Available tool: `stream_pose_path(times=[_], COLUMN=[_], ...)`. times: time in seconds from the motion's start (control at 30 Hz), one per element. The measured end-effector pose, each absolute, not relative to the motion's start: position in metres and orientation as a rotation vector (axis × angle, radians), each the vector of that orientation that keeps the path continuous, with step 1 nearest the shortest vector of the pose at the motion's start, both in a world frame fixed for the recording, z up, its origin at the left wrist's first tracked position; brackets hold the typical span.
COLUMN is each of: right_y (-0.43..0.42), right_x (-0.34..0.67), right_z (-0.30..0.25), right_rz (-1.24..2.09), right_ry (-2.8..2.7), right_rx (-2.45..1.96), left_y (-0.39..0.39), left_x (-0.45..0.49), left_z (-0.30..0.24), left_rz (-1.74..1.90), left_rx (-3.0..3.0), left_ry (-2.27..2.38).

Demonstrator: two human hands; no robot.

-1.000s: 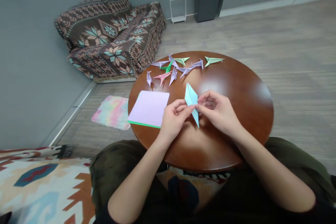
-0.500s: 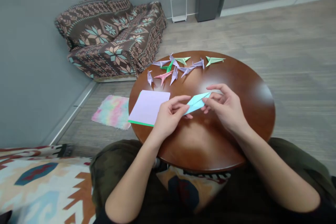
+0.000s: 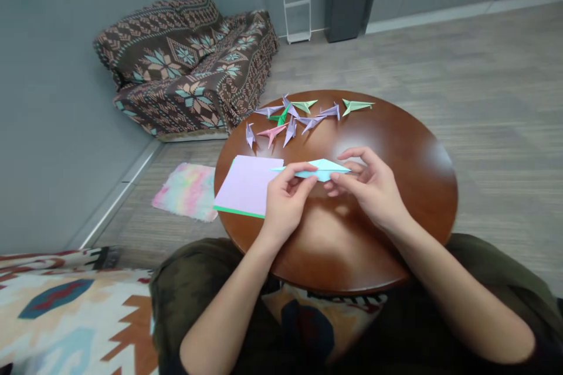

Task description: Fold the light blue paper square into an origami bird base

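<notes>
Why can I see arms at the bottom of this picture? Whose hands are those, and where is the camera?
Those are a person's own arms! The camera is worn on the person's head and looks down, so you see what they see. This is the view from their head. Their left hand and right hand are holding a folded light blue paper. In front of them is a round wooden table. On it lie a stack of lilac paper and many folded paper birds, like the pink paper bird.
</notes>
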State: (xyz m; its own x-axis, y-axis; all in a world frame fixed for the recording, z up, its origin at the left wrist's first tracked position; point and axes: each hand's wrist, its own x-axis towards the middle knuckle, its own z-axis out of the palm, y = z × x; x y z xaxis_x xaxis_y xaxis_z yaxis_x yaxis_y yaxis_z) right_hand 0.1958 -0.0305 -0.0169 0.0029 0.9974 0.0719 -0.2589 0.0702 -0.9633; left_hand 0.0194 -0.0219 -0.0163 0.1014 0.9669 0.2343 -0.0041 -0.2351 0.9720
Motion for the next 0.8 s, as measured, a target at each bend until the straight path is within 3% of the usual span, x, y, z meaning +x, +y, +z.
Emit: stream_pose_path(times=[0.33, 0.8], right_y=[-0.035, -0.034], right_x=[0.198, 0.200], right_z=[-0.010, -0.014], right_rz=[1.178, 1.226], right_ry=[-1.392, -1.302], right_rx=[-0.969, -0.988], left_y=[-0.019, -0.018], left_x=[0.010, 0.005], left_z=[-0.010, -0.006], left_rz=[1.228, 1.085], left_rx=[1.423, 1.355], left_ry=[0.997, 0.893])
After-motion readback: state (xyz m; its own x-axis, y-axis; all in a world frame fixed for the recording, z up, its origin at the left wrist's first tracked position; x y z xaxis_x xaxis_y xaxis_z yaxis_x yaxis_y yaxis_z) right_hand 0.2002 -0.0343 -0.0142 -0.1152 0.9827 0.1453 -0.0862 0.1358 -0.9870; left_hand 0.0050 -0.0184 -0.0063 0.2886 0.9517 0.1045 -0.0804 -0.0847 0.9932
